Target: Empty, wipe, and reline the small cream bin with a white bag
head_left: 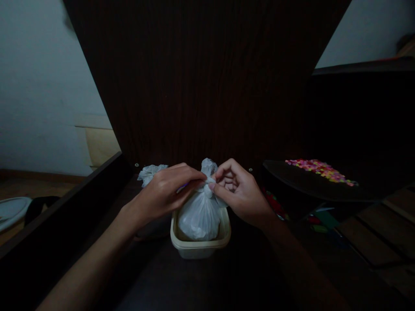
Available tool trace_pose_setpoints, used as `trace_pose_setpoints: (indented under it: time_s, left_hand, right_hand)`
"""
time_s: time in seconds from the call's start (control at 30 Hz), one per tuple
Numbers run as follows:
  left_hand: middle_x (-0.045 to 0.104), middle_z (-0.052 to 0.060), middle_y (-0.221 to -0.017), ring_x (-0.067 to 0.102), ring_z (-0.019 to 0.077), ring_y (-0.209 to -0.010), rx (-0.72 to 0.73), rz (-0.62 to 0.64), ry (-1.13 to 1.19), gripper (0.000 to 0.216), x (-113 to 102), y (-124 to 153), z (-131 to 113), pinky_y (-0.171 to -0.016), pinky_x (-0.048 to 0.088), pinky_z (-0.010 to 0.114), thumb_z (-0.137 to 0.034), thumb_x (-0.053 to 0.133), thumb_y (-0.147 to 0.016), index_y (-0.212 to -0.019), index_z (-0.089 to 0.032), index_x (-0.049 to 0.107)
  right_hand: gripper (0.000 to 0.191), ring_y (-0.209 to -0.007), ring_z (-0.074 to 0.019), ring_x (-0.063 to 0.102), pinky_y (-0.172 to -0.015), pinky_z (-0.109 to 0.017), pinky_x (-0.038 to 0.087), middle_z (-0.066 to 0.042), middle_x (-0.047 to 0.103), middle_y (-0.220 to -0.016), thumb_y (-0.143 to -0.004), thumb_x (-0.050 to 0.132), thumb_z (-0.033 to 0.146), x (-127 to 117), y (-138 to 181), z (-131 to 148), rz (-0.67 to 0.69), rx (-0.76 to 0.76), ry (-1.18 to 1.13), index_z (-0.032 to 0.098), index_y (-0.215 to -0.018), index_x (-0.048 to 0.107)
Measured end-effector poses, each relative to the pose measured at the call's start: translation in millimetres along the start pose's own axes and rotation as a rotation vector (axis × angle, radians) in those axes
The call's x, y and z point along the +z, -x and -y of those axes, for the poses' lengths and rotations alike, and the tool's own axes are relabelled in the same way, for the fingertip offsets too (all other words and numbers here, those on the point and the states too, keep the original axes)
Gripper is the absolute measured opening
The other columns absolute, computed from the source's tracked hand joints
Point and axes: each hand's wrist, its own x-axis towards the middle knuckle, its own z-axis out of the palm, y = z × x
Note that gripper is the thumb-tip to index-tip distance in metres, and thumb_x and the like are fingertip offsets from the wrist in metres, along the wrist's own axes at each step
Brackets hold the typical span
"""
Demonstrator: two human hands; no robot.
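Note:
A white plastic bag (200, 218), rounded and filled with something I cannot make out, sits inside a cream-coloured rectangular tub (201, 244). Its neck is gathered and looks knotted, with a loose tuft standing up above. My left hand (167, 183) reaches in from the left, thumb and fingertips pinching the knot. From the right, my right hand (241, 190) pinches the same spot between thumb and forefinger, its other fingers curled. Behind my left hand lies another crumpled piece of white plastic (151, 173), partly hidden.
The dark wooden surface (191, 287) meets a tall dark panel (207, 82) at the back. A raised dark side board (65, 203) runs along the left. At right, small colourful pieces (322, 171) lie on a dark curved ledge (292, 181), with red and green items (316, 222) below it.

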Motion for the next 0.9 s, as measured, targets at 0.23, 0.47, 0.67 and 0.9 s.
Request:
trace_pose_setpoints:
  time_s: [0.23, 0.47, 0.67, 0.9]
  left_hand:
    - [0.078, 0.006, -0.095, 0.073, 0.0171, -0.085, 0.01, 0.041, -0.045, 0.016, -0.6, 3.5, 0.4, -0.075, 0.059, 0.028, -0.013, 0.061, -0.098, -0.112, -0.017, 0.069]
    - [0.08, 0.008, -0.103, 0.077, 0.0176, -0.091, 0.117, -0.035, -0.103, 0.023, 2.9, 9.5, 4.6, -0.082, 0.062, 0.028, -0.008, 0.056, -0.1, -0.117, -0.018, 0.067]
    - [0.08, 0.008, -0.103, 0.078, 0.0172, -0.094, 0.094, -0.092, -0.077, 0.024, 6.5, 11.6, 5.6, -0.083, 0.063, 0.026, -0.003, 0.055, -0.097, -0.11, -0.017, 0.069]
    - [0.079, 0.004, -0.091, 0.075, 0.0128, -0.078, -0.07, -0.181, 0.021, 0.01, 12.8, 5.4, 2.0, -0.072, 0.058, 0.02, -0.01, 0.065, -0.095, -0.1, -0.016, 0.069]
  right_hand:
    - [0.022, -0.065, -0.0114, 0.053, -0.058, -0.026, 0.044, 0.003, 0.058, -0.077, -0.082, 0.069, 0.024, 2.0, -1.2, 1.0, 0.018, 0.02, -0.083, 0.024, -0.083, 0.047]
    - [0.023, -0.062, -0.0101, 0.049, -0.057, -0.025, 0.043, 0.003, 0.056, -0.074, -0.082, 0.069, 0.026, -0.6, -4.8, 2.1, 0.004, 0.004, -0.105, 0.023, -0.078, 0.047]
    - [0.021, -0.068, -0.012, 0.053, -0.062, -0.026, 0.044, 0.002, 0.057, -0.075, -0.082, 0.068, 0.024, -1.3, -6.5, -0.1, 0.01, -0.023, -0.102, 0.023, -0.078, 0.048]
    - [0.017, -0.069, -0.0116, 0.052, -0.06, -0.025, 0.043, 0.003, 0.056, -0.08, -0.086, 0.066, 0.025, -0.2, -6.1, -7.1, -0.007, -0.019, -0.066, 0.023, -0.084, 0.05]
